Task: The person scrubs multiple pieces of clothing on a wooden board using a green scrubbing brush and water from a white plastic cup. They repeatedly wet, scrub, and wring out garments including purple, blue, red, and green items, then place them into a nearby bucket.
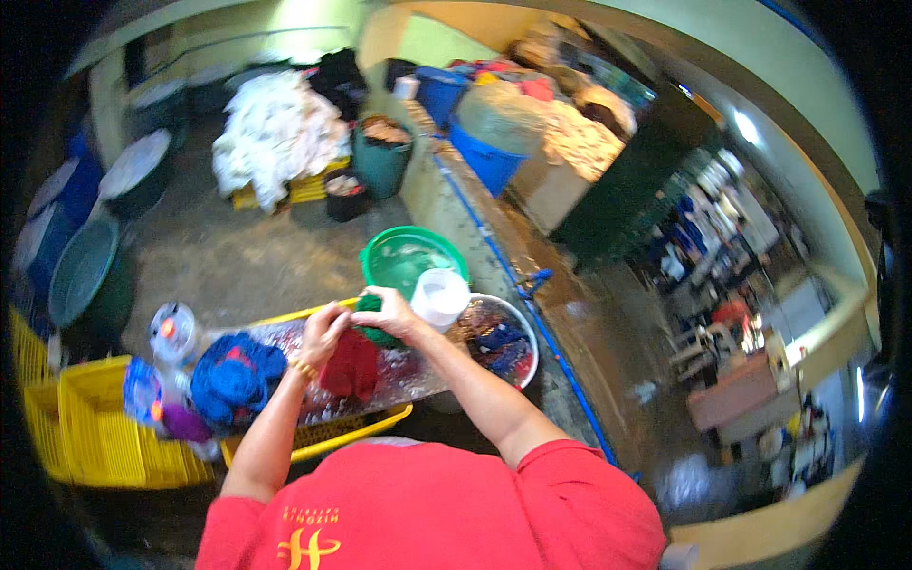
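My left hand (325,336), with a gold-coloured bracelet at the wrist, has its fingers closed at the top of a red cloth (350,367). Close beside it, my right hand (390,313) curves around a green fuzzy piece (370,318), perhaps cloth or a scrubber; blur hides whether it is gripped. Both hands' fingertips nearly meet above a wet, sudsy work surface (406,367). To the left of my left hand lies a bunched blue cloth (235,377) with a small red part on top.
Beyond my right hand are a green basin (410,249) of water, a white pail (440,298) and a white basin (529,342) of soaking cloths. Yellow crates (107,420) and plastic bottles (172,335) stand left. A blue pipe (563,356) runs along the low wall; white laundry (278,128) is piled farther off.
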Available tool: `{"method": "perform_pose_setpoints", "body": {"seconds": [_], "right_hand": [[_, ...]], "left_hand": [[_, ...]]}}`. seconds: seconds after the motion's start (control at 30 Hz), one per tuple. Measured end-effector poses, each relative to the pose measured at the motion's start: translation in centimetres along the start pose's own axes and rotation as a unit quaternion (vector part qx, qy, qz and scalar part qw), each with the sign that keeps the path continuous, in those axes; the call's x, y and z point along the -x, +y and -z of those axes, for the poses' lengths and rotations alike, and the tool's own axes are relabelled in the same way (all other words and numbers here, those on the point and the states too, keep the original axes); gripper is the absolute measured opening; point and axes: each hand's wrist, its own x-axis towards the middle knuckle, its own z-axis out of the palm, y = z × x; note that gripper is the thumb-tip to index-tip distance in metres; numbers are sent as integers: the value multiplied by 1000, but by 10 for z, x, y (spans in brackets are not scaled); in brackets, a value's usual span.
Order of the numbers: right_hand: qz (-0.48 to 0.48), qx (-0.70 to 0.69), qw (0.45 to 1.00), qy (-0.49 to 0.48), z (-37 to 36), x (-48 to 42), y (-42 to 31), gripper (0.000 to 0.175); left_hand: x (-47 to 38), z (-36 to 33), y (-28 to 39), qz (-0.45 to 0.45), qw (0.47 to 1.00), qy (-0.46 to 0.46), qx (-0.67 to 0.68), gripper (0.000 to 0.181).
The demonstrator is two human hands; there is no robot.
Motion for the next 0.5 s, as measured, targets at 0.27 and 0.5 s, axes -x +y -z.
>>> {"method": "perform_pose_setpoints", "body": {"seconds": [0.27,0.5], "right_hand": [[30,-123,990,57,64,19,-78,26],[-9,-264,951,160,130,24,-36,33]], "left_hand": [[72,28,-106,125,982,-40,136,16],[101,73,-134,197,972,66,106,12]]}}
